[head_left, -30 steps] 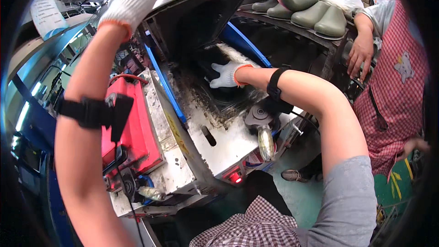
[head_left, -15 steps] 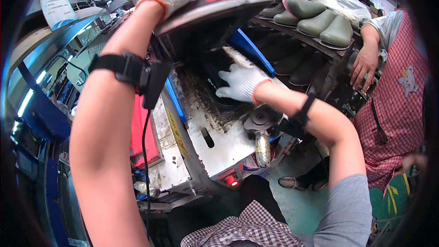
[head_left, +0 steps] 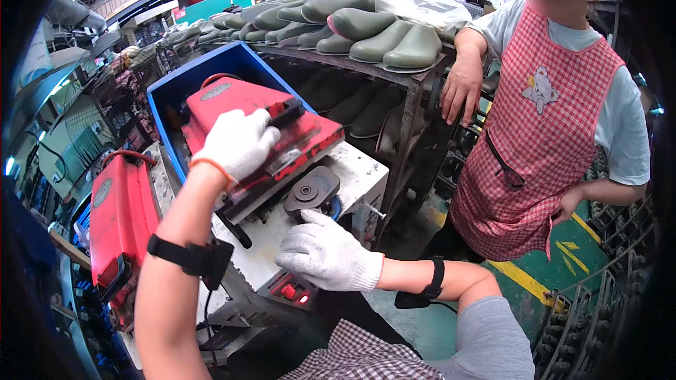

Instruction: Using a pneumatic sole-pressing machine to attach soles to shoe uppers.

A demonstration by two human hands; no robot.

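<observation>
The red lid [head_left: 239, 102] of a bench machine lies lowered over its white, stained base [head_left: 359, 169]. My left hand [head_left: 243, 144], in a white knit glove, lies on the lid with fingers curled round the near end of its black handle [head_left: 287, 112]. My right hand [head_left: 325, 252], gloved too, is closed just below a dark metal cam [head_left: 311, 190] at the base's front. It covers the lever handle that runs from this cam. A lit red switch [head_left: 294, 294] sits beneath the right hand.
A blue bin [head_left: 162, 98] surrounds the lid's back. Another red-lidded machine [head_left: 123, 218] stands left. Olive-green rubber shoes [head_left: 408, 46] fill a rack [head_left: 422, 84] behind. At right stands a person in a red checked apron [head_left: 528, 112], one hand resting by the rack.
My left hand has brought the raised lid down onto the base. My right hand has left the machine's inside and moved back to the lever handle. The view has turned upward and right.
</observation>
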